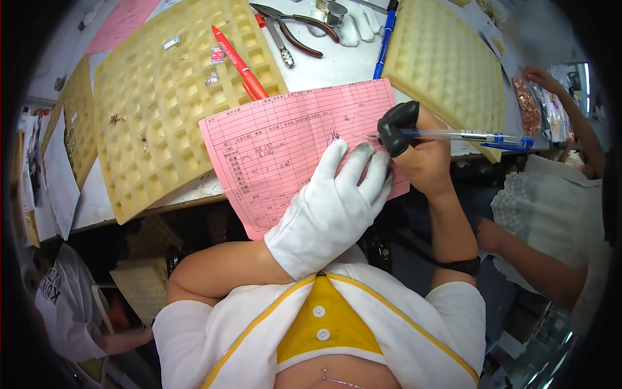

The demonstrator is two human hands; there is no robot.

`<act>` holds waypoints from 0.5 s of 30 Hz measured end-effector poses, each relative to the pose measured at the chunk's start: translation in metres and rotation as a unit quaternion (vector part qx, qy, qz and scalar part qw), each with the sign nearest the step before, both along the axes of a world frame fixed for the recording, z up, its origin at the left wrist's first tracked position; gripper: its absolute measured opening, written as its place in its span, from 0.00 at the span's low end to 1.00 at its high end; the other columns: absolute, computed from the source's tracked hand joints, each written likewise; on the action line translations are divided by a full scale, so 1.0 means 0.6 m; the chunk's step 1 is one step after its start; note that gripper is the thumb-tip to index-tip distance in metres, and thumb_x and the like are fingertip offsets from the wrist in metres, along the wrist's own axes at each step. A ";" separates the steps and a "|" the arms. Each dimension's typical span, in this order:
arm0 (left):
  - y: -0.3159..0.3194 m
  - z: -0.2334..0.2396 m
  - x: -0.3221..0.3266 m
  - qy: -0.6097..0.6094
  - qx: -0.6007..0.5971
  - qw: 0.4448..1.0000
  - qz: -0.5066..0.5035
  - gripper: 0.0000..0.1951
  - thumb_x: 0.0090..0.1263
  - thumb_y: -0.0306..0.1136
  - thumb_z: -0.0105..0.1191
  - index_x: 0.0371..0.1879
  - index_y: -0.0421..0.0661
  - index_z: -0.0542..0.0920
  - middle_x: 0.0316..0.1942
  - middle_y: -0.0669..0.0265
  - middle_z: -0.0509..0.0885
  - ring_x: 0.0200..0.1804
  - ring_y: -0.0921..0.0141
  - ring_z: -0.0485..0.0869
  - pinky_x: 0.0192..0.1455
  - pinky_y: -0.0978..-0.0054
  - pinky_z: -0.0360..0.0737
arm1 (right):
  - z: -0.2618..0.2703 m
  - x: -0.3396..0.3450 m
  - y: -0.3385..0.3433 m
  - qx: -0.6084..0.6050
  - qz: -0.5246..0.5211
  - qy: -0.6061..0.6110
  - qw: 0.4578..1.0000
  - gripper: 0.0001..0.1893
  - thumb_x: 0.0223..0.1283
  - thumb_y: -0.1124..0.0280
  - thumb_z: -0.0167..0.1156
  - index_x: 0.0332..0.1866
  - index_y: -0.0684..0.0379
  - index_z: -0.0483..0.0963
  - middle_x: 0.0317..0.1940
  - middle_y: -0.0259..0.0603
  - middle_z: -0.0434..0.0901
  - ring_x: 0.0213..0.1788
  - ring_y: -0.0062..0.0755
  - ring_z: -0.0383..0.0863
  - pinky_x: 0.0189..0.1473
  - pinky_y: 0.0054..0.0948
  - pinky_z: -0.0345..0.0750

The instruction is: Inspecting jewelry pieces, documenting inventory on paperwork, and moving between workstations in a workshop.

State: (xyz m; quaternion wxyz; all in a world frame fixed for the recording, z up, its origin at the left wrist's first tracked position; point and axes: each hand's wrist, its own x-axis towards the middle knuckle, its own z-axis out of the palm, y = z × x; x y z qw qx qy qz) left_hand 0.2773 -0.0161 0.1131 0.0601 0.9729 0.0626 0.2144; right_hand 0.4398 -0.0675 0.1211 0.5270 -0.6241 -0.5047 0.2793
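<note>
A pink printed paper form (272,160) with handwritten entries lies before me, its near left corner jutting past the table edge. My left hand (330,199), in a white cloth glove with grey-smudged fingertips, rests on the form with its fingers spread. In my right hand (423,150) is a clear ballpoint pen (466,135) with a blue clip, its tip close to the paper beside the left fingertips. Black finger covers (396,129) sit on that hand's thumb and index finger. Part of the form is hidden beneath both hands.
A yellow dimpled foam tray (160,112) holds small metal pieces and a red marker (240,63). Pliers (296,29), a pin vise (279,44) and a blue pen (385,44) lie beyond the form. Another foam tray (442,68) stands right. People sit on both sides.
</note>
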 end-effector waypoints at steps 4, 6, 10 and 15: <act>0.002 0.005 -0.003 0.008 -0.008 1.000 -0.005 0.17 0.52 0.31 0.53 0.43 0.44 0.79 0.46 0.60 0.75 0.52 0.61 0.75 0.58 0.59 0.72 | 0.000 -0.004 0.002 0.001 -0.014 -0.030 0.999 0.08 0.55 0.76 0.62 0.30 0.66 0.70 0.23 0.30 0.73 0.28 0.12 0.68 0.30 0.16 0.70; 0.002 0.002 -0.004 0.004 0.001 1.000 -0.008 0.17 0.52 0.31 0.53 0.44 0.45 0.79 0.47 0.59 0.75 0.52 0.61 0.75 0.58 0.59 0.72 | 0.002 -0.007 0.003 -0.003 -0.012 -0.039 0.999 0.08 0.55 0.75 0.63 0.30 0.66 0.71 0.22 0.30 0.73 0.27 0.12 0.68 0.29 0.17 0.70; 0.002 0.003 -0.006 0.005 -0.001 1.000 -0.006 0.17 0.52 0.31 0.52 0.43 0.45 0.79 0.45 0.60 0.75 0.52 0.61 0.75 0.59 0.59 0.71 | 0.002 -0.007 0.003 -0.025 -0.016 -0.063 0.998 0.08 0.54 0.74 0.63 0.30 0.66 0.72 0.21 0.32 0.74 0.25 0.13 0.70 0.28 0.18 0.71; 0.002 0.000 -0.005 0.001 -0.001 1.000 -0.007 0.16 0.52 0.31 0.52 0.42 0.46 0.79 0.45 0.60 0.75 0.51 0.62 0.75 0.59 0.59 0.71 | 0.004 -0.006 0.001 -0.014 0.003 -0.046 0.999 0.07 0.54 0.75 0.63 0.30 0.66 0.72 0.22 0.31 0.74 0.26 0.12 0.70 0.29 0.17 0.71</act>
